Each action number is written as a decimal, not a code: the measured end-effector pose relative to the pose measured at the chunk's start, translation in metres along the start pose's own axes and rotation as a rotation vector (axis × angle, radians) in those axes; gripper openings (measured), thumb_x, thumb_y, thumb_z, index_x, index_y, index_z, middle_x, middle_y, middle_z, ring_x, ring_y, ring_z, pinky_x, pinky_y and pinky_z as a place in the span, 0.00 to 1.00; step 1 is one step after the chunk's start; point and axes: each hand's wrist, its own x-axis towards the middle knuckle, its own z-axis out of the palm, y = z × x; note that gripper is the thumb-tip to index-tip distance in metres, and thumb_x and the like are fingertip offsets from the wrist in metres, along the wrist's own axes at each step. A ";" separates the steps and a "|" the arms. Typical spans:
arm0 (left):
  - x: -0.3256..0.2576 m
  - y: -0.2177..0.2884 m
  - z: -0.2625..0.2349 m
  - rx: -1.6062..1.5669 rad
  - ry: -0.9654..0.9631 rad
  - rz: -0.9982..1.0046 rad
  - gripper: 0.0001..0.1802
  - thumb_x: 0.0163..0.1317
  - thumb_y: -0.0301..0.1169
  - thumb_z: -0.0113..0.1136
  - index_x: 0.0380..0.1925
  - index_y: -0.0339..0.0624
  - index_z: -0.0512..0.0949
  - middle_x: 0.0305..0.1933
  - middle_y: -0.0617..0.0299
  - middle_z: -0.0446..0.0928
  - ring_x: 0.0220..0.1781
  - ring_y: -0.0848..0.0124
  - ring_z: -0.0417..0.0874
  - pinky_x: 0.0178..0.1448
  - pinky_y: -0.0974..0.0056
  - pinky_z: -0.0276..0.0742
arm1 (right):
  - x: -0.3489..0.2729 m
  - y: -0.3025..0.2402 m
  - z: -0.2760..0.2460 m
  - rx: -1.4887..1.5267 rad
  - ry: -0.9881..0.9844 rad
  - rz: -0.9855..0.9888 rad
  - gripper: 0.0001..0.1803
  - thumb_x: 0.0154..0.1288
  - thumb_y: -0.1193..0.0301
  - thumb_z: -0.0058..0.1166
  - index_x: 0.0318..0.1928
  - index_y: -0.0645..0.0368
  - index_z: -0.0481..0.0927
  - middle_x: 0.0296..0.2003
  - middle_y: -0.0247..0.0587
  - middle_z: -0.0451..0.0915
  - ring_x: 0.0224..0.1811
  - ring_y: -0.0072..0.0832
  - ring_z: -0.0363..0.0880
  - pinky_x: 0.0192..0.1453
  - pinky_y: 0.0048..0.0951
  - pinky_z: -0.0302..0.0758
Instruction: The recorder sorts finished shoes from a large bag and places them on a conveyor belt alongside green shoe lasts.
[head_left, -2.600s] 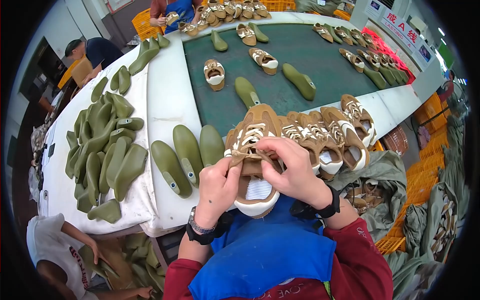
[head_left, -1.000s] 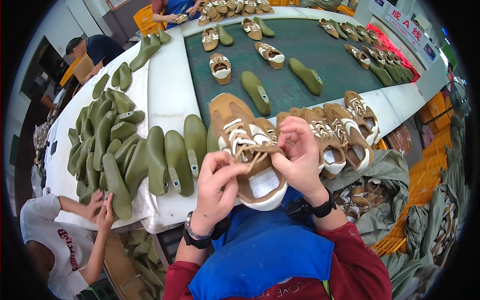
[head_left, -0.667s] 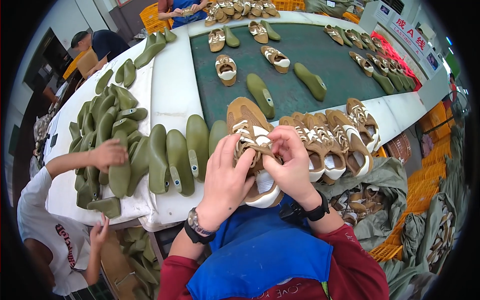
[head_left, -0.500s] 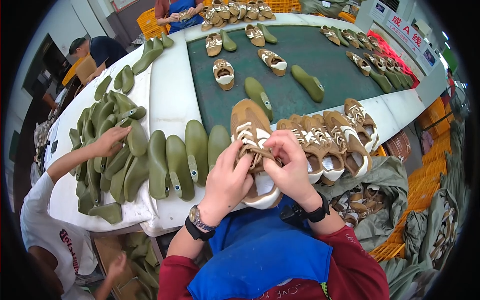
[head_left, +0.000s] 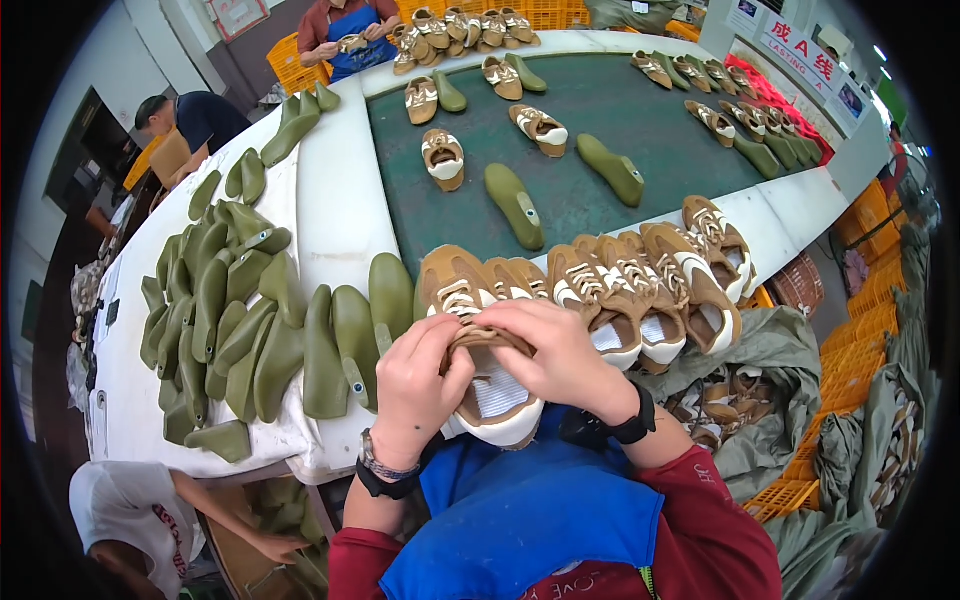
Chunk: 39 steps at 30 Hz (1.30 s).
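Between my hands, over the near edge of the table, is a brown and white sneaker upper [head_left: 452, 277], toe pointing away and opening toward me. My left hand [head_left: 415, 375] grips the left side of its collar. On the opposite side my right hand [head_left: 560, 352] pinches the tongue and collar edge. The opening is spread, showing a white striped insole [head_left: 496, 393]. Just left of my left hand stand green shoe lasts [head_left: 352, 345] in a row. Right of my right hand, several more brown sneaker uppers [head_left: 640, 290] line the table edge.
A heap of green lasts [head_left: 225, 320] covers the table's left part. Shoes and lasts lie on the green belt [head_left: 400, 165]. A co-worker in a white shirt [head_left: 150, 510] bends at lower left. Orange crates [head_left: 850, 380] and a grey cloth sack [head_left: 775, 370] stand at right.
My hands moved from the laces to the collar and pulled the opening wider; the sneaker shifted slightly left and down. The co-worker's hand left the last heap and reaches below the table.
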 end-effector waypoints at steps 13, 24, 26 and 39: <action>-0.017 0.012 -0.011 -0.952 0.132 -0.554 0.17 0.64 0.27 0.54 0.48 0.38 0.59 0.33 0.56 0.79 0.32 0.79 0.76 0.35 0.75 0.69 | 0.004 -0.020 -0.013 0.329 0.095 0.198 0.10 0.55 0.74 0.61 0.38 0.63 0.81 0.28 0.40 0.82 0.27 0.26 0.80 0.31 0.25 0.74; -0.022 0.038 -0.021 -1.113 0.233 -0.516 0.16 0.66 0.26 0.51 0.47 0.39 0.55 0.33 0.58 0.77 0.33 0.81 0.73 0.39 0.75 0.68 | -0.011 -0.030 -0.011 0.542 0.100 0.209 0.11 0.56 0.77 0.61 0.40 0.65 0.80 0.32 0.39 0.82 0.33 0.21 0.80 0.37 0.21 0.75; -0.022 0.038 -0.021 -1.118 0.230 -0.513 0.16 0.66 0.25 0.51 0.47 0.39 0.56 0.33 0.58 0.77 0.34 0.81 0.73 0.39 0.75 0.68 | -0.012 -0.030 -0.012 0.567 0.114 0.226 0.10 0.56 0.77 0.61 0.40 0.65 0.80 0.32 0.38 0.82 0.34 0.20 0.79 0.38 0.21 0.74; -0.021 0.031 -0.022 -1.122 0.147 -0.539 0.12 0.67 0.26 0.49 0.45 0.40 0.58 0.31 0.60 0.77 0.32 0.83 0.71 0.35 0.75 0.65 | -0.016 -0.022 -0.003 0.731 0.093 0.343 0.10 0.59 0.77 0.59 0.41 0.66 0.78 0.36 0.36 0.79 0.37 0.18 0.76 0.41 0.20 0.73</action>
